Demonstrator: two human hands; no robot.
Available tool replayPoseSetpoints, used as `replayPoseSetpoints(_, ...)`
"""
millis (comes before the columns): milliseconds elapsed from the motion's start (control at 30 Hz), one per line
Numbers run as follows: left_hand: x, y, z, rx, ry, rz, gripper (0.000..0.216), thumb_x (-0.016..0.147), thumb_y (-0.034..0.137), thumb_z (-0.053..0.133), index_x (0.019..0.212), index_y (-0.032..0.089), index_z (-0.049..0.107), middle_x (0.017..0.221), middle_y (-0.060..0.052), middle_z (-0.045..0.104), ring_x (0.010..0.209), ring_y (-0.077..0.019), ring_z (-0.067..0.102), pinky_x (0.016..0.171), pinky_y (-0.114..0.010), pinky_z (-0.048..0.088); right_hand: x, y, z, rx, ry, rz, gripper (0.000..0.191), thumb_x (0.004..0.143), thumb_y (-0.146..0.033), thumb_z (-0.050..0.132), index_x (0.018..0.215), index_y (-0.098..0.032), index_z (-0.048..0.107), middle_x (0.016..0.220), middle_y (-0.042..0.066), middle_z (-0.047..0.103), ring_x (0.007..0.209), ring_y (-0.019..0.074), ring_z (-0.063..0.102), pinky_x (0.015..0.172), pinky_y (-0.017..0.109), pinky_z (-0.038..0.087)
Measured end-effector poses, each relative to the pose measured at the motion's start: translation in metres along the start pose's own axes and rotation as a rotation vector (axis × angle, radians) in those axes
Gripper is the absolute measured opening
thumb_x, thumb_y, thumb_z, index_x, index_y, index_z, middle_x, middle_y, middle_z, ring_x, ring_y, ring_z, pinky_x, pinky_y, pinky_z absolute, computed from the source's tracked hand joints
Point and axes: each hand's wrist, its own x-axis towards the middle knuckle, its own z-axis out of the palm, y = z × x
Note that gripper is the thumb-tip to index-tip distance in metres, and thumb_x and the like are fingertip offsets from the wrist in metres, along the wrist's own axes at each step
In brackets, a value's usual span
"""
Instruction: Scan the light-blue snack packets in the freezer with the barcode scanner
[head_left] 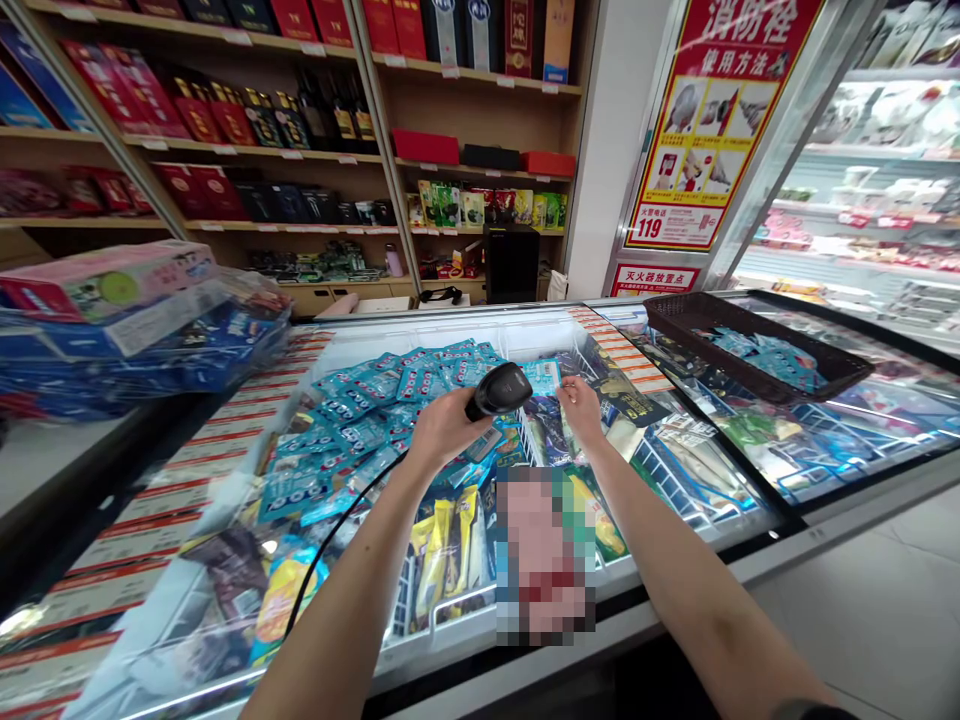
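My left hand (442, 428) is wrapped round a black barcode scanner (502, 390), its head pointing right and its black cable (334, 535) trailing down to the left. Just right of the scanner, my right hand (581, 405) pinches the edge of a small light-blue packet (543, 377), which shows a white label patch. Many similar blue packets (364, 400) lie spread in a loose heap on the chest freezer, left of and behind my hands. Beneath my hands, yellow ice cream wrappers (446, 550) and other bags show inside the freezer. A pixelated patch hides part of the near side.
A dark brown basket (829, 388) holding more blue packets stands on the freezer to the right. Plastic-wrapped boxes (142, 330) are stacked at the left. Price-label strips (180, 470) line the freezer. Behind are shelves (300, 150) of boxes and bottles.
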Motion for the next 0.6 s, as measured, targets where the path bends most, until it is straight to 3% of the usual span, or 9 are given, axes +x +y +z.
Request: replayPoseSetpoints(600,-0.0003,0.0059,-0.0013,0.047,0.005,0.015,0.024,0.074,0.039,0.054,0.088,0.021,0.063,0.089,-0.005,0.069,0.075,-0.0204,0.062,0.054,-0.024,0.034,-0.0006,-0.0005,-0.0015,0.005,-0.019,-0.004,0.027,0.082,-0.043,0.043,0.095,-0.023,0.057,0.081,0.000,0.068,0.074,0.0186,0.059,0.068,0.028,0.041)
